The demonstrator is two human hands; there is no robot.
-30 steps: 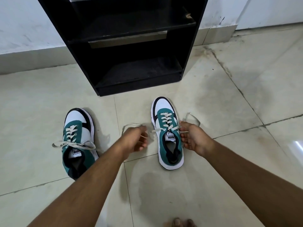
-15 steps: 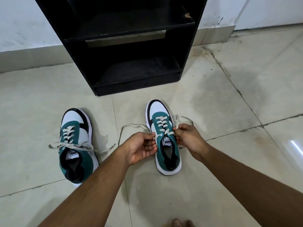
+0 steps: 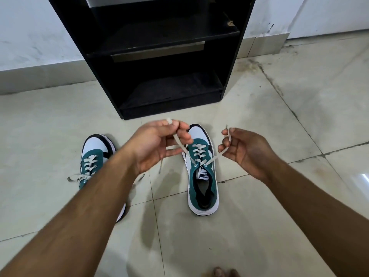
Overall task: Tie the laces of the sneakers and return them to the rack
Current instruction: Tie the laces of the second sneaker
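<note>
Two green, white and black sneakers stand on the tiled floor before a black rack (image 3: 229, 62). The right sneaker (image 3: 202, 176) sits between my hands, toe toward the rack. My left hand (image 3: 157, 144) pinches one grey lace (image 3: 180, 143) raised above the shoe's left side. My right hand (image 3: 242, 150) pinches the other lace end (image 3: 216, 157), drawn up to the right. Both laces run taut from the top eyelets. The left sneaker (image 3: 93, 154) lies partly hidden under my left forearm, its laces loose on the floor.
The rack's lower shelf (image 3: 171, 92) and upper shelf (image 3: 159, 37) hold nothing. White walls with a tiled skirting stand behind. Toes (image 3: 224, 272) show at the bottom edge. Bare floor tiles (image 3: 299, 96) spread to the right.
Both hands have lifted from the shoe's tongue and spread apart, pulling the two lace ends up and taut. The view has shifted so the rack sits more central.
</note>
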